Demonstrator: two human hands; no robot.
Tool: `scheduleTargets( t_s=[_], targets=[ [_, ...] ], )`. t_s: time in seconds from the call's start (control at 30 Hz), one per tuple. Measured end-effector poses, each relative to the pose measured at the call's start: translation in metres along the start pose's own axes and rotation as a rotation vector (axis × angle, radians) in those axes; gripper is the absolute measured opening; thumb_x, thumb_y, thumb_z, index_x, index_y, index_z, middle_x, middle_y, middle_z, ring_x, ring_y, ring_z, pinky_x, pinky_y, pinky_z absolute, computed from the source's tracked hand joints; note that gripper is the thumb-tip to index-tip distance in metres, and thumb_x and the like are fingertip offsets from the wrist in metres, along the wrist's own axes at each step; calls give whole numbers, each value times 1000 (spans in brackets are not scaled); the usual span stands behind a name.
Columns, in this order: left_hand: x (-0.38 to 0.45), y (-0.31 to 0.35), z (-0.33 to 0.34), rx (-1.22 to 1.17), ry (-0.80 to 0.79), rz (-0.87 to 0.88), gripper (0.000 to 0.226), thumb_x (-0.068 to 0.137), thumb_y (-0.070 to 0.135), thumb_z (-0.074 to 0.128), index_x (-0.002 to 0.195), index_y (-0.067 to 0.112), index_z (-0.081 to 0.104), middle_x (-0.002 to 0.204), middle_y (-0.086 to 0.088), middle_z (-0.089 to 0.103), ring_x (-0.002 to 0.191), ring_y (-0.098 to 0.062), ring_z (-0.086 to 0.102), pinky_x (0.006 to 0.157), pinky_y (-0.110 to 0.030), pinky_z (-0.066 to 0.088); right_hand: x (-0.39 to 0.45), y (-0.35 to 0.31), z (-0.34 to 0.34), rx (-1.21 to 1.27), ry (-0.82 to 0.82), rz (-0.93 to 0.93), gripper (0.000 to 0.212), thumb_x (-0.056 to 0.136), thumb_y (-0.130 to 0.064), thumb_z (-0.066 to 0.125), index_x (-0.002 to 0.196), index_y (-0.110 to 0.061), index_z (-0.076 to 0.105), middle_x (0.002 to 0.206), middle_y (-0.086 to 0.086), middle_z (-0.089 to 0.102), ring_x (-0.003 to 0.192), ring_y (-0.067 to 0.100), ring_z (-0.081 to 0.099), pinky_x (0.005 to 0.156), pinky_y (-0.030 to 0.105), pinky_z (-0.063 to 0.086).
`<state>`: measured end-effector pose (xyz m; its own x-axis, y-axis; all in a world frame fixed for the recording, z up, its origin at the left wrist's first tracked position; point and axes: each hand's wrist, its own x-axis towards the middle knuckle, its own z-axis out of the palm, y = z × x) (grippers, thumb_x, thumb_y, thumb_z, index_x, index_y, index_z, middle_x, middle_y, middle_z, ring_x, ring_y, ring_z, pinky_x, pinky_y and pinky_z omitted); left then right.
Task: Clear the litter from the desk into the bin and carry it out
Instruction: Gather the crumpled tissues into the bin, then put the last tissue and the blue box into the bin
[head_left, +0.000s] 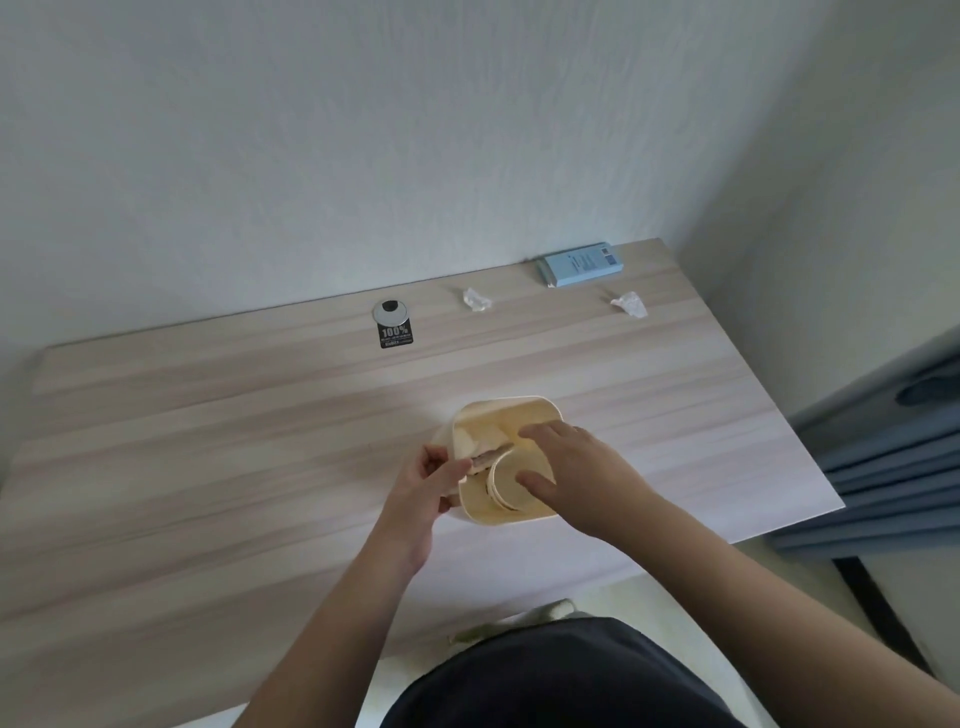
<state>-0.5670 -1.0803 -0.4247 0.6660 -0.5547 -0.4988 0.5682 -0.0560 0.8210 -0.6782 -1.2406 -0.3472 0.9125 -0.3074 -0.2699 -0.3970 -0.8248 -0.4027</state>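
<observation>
A small cream bin (524, 408) stands on the wooden desk (208, 441), near its front edge. My left hand (423, 488) grips the bin's left rim. My right hand (576, 473) reaches into the bin from the right, thumb and fingers around a paper cup (501, 486) that lies on its side inside. A brownish scrap (485, 457) lies beside the cup in the bin. Litter on the desk's far side: two crumpled clear wrappers (476, 300) (630, 304) and a black "100%" tag (396, 334).
A light blue box (582, 264) lies at the far right against the wall. A grey cable grommet (392, 310) sits in the desk by the tag. Blue curtain folds (893, 467) hang right of the desk. White walls close off the back and right.
</observation>
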Motion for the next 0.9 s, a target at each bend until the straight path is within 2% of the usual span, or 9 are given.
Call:
scheduleTargets(
  t_s=[0.13, 0.3, 0.47, 0.57, 0.67, 0.77, 0.9],
  targets=[
    [4, 1, 0, 46, -11, 20, 15, 83, 8, 70, 88, 11, 56, 64, 10, 64, 56, -6, 59, 49, -19, 43, 4, -3, 11, -36, -55, -40, 45, 95, -24, 45, 139, -17, 40, 140, 3, 48, 126, 24, 44, 99, 32, 36],
    [9, 9, 11, 79, -38, 33, 26, 68, 22, 72, 86, 11, 57, 66, 6, 60, 56, -9, 54, 50, -20, 41, 15, 5, 22, -205, -141, -123, 55, 90, -10, 42, 144, -7, 31, 144, 11, 43, 126, 27, 44, 102, 34, 37],
    [21, 6, 28, 108, -39, 31, 14, 82, 6, 69, 83, 9, 56, 61, 6, 57, 51, -9, 54, 48, -18, 41, 28, 20, 27, -271, -156, -109, 44, 91, -10, 41, 134, -11, 41, 127, 9, 58, 114, 27, 53, 99, 36, 40],
    [31, 9, 44, 118, -30, 16, 19, 76, 15, 72, 84, 9, 56, 62, 6, 59, 53, -9, 55, 49, -19, 41, 34, 37, 18, -222, -96, -126, 44, 91, -10, 40, 135, -13, 43, 122, 8, 60, 109, 27, 56, 95, 35, 42],
    [47, 10, 65, 127, 37, 0, 29, 69, 27, 71, 88, 10, 57, 76, -5, 60, 67, -18, 53, 59, -30, 36, 40, 64, -6, -157, 4, -156, 42, 91, -14, 42, 133, -18, 47, 117, 4, 62, 104, 25, 58, 86, 33, 43],
    [62, 8, 90, 98, 99, -3, 28, 69, 25, 70, 89, 10, 56, 85, -13, 58, 76, -24, 49, 63, -37, 34, 50, 102, -37, -129, 143, -127, 37, 91, -18, 43, 127, -20, 56, 112, 1, 66, 101, 24, 60, 86, 34, 45],
    [82, 10, 123, 77, 147, -22, 33, 69, 25, 70, 95, 9, 57, 88, -12, 58, 79, -23, 47, 66, -36, 35, 75, 171, -79, -57, 252, -13, 32, 91, -14, 49, 120, -15, 64, 113, 4, 68, 100, 27, 62, 85, 37, 47]
  ],
)
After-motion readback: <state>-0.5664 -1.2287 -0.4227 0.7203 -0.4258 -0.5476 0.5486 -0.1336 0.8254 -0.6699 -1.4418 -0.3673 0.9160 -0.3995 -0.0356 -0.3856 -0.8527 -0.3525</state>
